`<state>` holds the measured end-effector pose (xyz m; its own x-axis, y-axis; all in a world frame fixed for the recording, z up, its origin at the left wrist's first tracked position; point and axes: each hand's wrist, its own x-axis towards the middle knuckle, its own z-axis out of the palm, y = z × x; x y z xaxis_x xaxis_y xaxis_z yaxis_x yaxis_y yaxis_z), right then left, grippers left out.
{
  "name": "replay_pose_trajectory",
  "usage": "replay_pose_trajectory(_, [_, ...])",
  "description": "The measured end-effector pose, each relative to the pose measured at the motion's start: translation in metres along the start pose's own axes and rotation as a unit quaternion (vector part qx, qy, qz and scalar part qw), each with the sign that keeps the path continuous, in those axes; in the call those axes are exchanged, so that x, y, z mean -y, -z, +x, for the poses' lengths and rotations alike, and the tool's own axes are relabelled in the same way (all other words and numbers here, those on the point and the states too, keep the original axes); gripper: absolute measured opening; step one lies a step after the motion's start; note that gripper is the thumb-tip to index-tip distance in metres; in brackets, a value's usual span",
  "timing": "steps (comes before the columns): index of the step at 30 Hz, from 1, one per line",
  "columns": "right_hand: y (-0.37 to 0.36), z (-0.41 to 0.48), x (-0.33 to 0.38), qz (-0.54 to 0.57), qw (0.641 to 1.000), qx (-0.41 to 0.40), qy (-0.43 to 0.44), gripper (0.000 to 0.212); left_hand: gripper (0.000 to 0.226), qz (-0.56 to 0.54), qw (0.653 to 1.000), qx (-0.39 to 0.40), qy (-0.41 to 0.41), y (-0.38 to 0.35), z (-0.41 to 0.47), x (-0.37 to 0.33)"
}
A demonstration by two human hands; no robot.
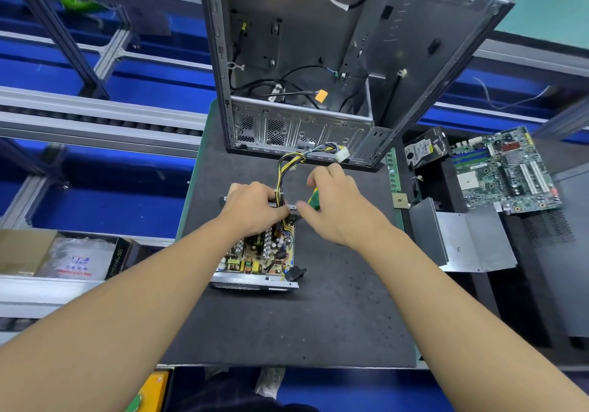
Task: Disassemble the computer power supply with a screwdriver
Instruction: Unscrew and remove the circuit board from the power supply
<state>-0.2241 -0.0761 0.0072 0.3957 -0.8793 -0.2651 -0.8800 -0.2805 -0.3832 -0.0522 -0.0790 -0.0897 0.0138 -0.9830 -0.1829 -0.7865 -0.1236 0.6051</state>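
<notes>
Power supply: the power supply (255,258) lies with its lid off on the mat, under and just nearer than the left hand, its circuit board (258,254) bare.
Left hand: the left hand (255,207) curls over the far wall of the chassis, where the cables leave it, and holds it down.
Right hand: the right hand (338,207) grips the green and yellow handle of the screwdriver (314,199). The tip is hidden between the two hands.
Weight and stiffness: probably moderately heavy. The steel tray looks rigid, with thin edges that may be sharp.
Fragile parts: capacitors, coils and solder joints on the board. These should not be pressed.
Where to hold: the tray walls or the near grille, not the components.
Cables: the wire bundle (287,166) is limp and runs beyond the hands to a white connector (342,153). It is likely to drag or snag.
Surface: a dark mat (318,316), matte and pitted, which should stop things sliding.
Beyond the hands: an emptied computer case (318,61) lying open.
Right of the right hand: a metal cover (468,239), a motherboard (506,176) and a hard drive (424,150).
Left of the left hand: blue racking with aluminium rails and a cardboard box (19,252).
</notes>
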Motion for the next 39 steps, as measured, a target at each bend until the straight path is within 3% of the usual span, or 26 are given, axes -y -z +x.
replay_pose_trajectory(2, [0.0000, -0.0003, 0.0020, -0.049, 0.998, -0.018, -0.024, 0.040, 0.032, -0.002, 1.000, -0.001, 0.002, 0.0006, -0.0005, -0.0003])
replay_pose_trajectory(4, [-0.0004, 0.0002, 0.0018, -0.080, 0.996, -0.036, -0.021, 0.033, 0.024, -0.001, 1.000, 0.001, 0.004, 0.0009, -0.0006, -0.0013])
replay_pose_trajectory(6, [-0.0005, 0.0013, 0.0003, -0.042, 0.998, -0.045, 0.006, 0.015, 0.023, -0.002, 1.000, 0.003, 0.007, 0.0009, -0.0012, -0.0022])
replay_pose_trajectory(10, [0.0024, 0.0037, -0.0014, 0.075, 0.997, 0.019, 0.001, 0.031, 0.023, 0.006, 1.000, 0.002, 0.010, 0.0017, -0.0015, -0.0027])
replay_pose_trajectory(12, [-0.0004, 0.0035, -0.0008, 0.031, 0.999, 0.002, 0.005, 0.028, 0.025, 0.005, 1.000, 0.005, 0.008, 0.0020, -0.0021, -0.0039])
replay_pose_trajectory(15, [-0.0035, 0.0038, 0.0006, -0.094, 0.994, -0.051, -0.024, 0.041, 0.027, 0.005, 1.000, 0.003, 0.008, 0.0031, -0.0032, -0.0040])
replay_pose_trajectory(17, [-0.0033, 0.0047, 0.0011, -0.129, 0.989, -0.067, -0.012, 0.033, 0.024, 0.005, 1.000, 0.003, 0.010, 0.0031, -0.0033, -0.0044])
replay_pose_trajectory(19, [-0.0031, 0.0069, -0.0003, -0.102, 0.993, -0.051, 0.016, 0.024, 0.023, 0.004, 1.000, 0.004, 0.009, 0.0027, -0.0036, -0.0048])
replay_pose_trajectory(23, [-0.0012, 0.0085, -0.0030, 0.007, 1.000, 0.017, 0.009, 0.035, 0.024, 0.009, 1.000, 0.004, 0.008, 0.0028, -0.0028, -0.0042])
replay_pose_trajectory(27, [-0.0051, 0.0059, -0.0009, -0.087, 0.994, -0.047, -0.042, 0.044, 0.024, 0.001, 1.000, 0.004, 0.010, 0.0033, -0.0036, -0.0043])
replay_pose_trajectory(30, [-0.0056, 0.0067, -0.0005, -0.097, 0.992, -0.073, -0.019, 0.030, 0.023, 0.002, 1.000, 0.006, 0.013, 0.0033, -0.0039, -0.0048])
replay_pose_trajectory(31, [-0.0057, 0.0077, -0.0018, -0.077, 0.995, -0.064, -0.004, 0.026, 0.022, 0.001, 1.000, 0.005, 0.013, 0.0031, -0.0037, -0.0049])
replay_pose_trajectory(35, [-0.0012, 0.0090, -0.0029, 0.003, 1.000, 0.004, 0.008, 0.043, 0.024, 0.002, 1.000, 0.002, 0.013, 0.0018, -0.0027, -0.0031])
replay_pose_trajectory(39, [-0.0043, 0.0085, -0.0018, -0.135, 0.988, -0.064, -0.037, 0.047, 0.027, -0.003, 1.000, 0.001, 0.009, 0.0013, -0.0035, -0.0021])
